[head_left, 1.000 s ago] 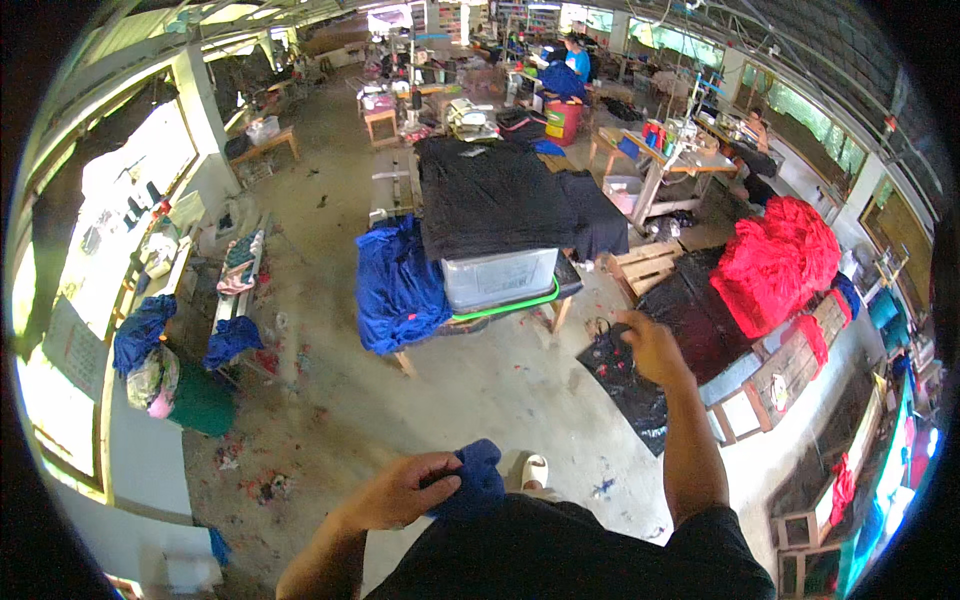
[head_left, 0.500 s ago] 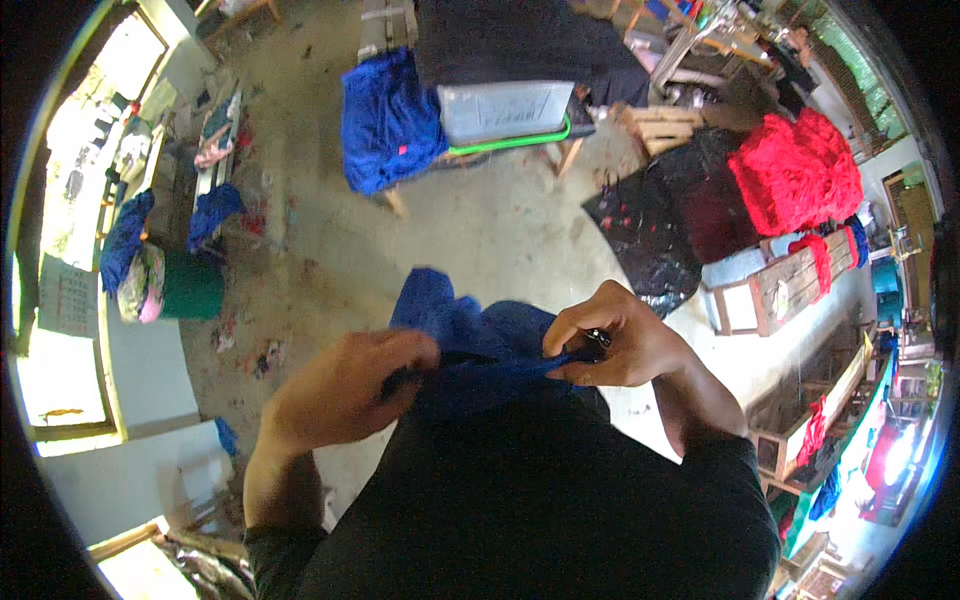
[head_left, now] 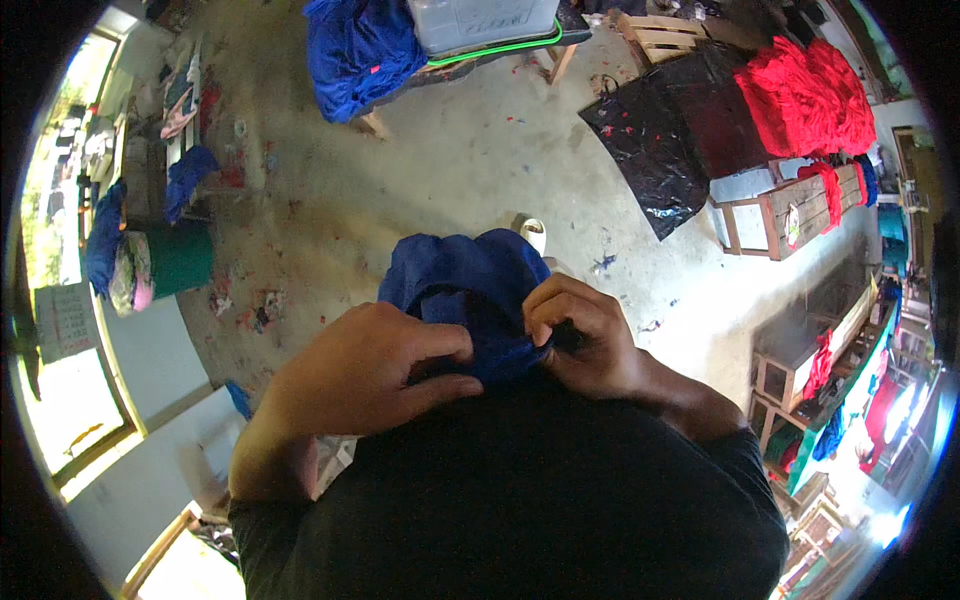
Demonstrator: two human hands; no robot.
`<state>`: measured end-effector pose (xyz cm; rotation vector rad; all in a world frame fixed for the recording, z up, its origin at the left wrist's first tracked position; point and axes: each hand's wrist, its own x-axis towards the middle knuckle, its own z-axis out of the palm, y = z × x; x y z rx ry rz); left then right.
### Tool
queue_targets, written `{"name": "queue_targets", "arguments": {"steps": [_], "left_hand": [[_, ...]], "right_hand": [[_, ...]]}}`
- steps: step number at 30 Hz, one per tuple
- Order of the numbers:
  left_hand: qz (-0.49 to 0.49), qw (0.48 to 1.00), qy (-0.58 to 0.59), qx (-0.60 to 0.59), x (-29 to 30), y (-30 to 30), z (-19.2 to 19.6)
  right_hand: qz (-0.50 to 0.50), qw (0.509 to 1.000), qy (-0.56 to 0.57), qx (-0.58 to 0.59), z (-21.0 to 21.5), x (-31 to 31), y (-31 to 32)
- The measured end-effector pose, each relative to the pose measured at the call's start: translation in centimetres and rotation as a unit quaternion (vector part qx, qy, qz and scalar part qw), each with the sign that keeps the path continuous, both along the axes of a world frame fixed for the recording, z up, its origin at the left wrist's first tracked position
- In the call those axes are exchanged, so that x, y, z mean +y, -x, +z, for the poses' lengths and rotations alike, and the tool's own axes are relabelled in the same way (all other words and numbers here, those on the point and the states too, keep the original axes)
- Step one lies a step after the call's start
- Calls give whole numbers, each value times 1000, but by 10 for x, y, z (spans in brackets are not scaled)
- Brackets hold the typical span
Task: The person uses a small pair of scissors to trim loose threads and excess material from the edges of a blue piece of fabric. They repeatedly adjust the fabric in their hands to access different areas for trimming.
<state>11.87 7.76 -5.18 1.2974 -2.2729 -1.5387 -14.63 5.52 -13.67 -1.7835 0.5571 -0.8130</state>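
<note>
A blue cloth garment (head_left: 455,265) is bunched in front of my chest, its far edge hanging over the floor. My left hand (head_left: 370,365) holds its near left side, thumb and forefinger curled around the fabric. At the right side my right hand (head_left: 590,335) pinches the cloth's edge between bent fingers and thumb. Something small and dark seems to sit inside the right hand's curl, too shadowed to name. A dark fold lies in the fabric between both hands. Below them, my black shirt hides the garment's near part.
Ahead, a table carries blue cloth (head_left: 365,60) and a grey plastic bin (head_left: 480,25). Red fabric (head_left: 805,95) is piled at the right beside black plastic sheeting (head_left: 650,145) and a wooden bench (head_left: 815,205). A green container (head_left: 180,255) stands left. Scraps litter the concrete floor (head_left: 430,170).
My view has tipped downward, so the table sits higher in the picture. The left hand has shifted right, closer to the right hand. The metallic glint in my right hand no longer shows.
</note>
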Motion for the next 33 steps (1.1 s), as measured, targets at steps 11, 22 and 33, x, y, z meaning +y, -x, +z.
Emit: {"name": "queue_targets", "arguments": {"steps": [11,22,33], "left_hand": [[-26,999,-33,11,-21,37,18],[-55,996,62,46,-15,29,-8],[113,914,-166,353,-6,28,-19]], "right_hand": [[-19,992,-109,67,10,8,8],[168,977,-107,72,43,-23,38],[247,958,-125,75,21,-22,25]]}}
